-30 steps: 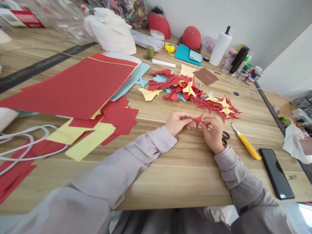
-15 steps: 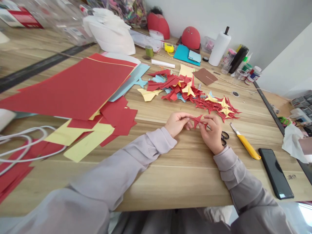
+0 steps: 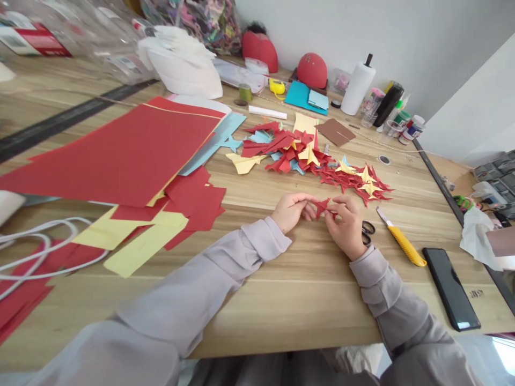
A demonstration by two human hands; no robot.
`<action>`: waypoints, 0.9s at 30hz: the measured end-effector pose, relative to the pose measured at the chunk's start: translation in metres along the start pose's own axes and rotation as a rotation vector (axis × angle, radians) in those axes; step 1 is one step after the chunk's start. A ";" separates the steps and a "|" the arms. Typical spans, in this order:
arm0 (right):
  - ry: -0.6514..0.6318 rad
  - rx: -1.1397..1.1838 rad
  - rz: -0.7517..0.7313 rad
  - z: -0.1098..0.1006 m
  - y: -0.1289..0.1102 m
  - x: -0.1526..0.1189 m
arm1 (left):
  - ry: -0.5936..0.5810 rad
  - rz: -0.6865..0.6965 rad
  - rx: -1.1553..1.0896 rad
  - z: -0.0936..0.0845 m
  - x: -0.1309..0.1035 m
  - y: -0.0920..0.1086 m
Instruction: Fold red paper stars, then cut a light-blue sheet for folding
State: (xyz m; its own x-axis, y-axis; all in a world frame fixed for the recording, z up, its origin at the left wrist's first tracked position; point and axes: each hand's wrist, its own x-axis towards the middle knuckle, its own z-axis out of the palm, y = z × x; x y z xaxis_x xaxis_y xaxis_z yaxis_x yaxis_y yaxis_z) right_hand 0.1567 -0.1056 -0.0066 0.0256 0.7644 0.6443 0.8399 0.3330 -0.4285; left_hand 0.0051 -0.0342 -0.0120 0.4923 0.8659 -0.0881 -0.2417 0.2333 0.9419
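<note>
Wood grain runs across the table, and a pale wall stands behind it. Reckoned from the hands, a roll stands at one o'clock, bottles at two, and red sheets lie between nine and ten. A heap of cut paper and stars stretches from eleven to two. At the centre, the left hand and right hand pinch a red star between narrowed fingertips. Scissors lie just beside the right hand; the knife and phone lie toward four o'clock.
</note>
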 end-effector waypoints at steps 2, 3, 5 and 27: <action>0.017 -0.007 0.008 -0.001 0.001 0.000 | 0.049 0.006 -0.039 0.000 0.001 0.000; 0.030 -0.006 0.018 -0.001 0.002 0.000 | 0.075 0.008 -0.062 -0.001 0.001 0.000; 0.066 -0.014 0.041 -0.001 0.004 0.001 | 0.106 0.012 -0.096 -0.001 0.002 0.001; 0.425 -0.479 0.560 -0.003 0.068 0.047 | 0.035 -0.056 -0.096 -0.007 0.014 -0.009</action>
State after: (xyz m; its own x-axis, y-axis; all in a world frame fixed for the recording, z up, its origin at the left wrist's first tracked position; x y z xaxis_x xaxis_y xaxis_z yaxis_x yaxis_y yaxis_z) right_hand 0.2163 -0.0485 -0.0034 0.6268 0.4423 0.6415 0.7790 -0.3754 -0.5023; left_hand 0.0086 -0.0208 -0.0242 0.4787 0.8646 -0.1528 -0.2945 0.3221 0.8997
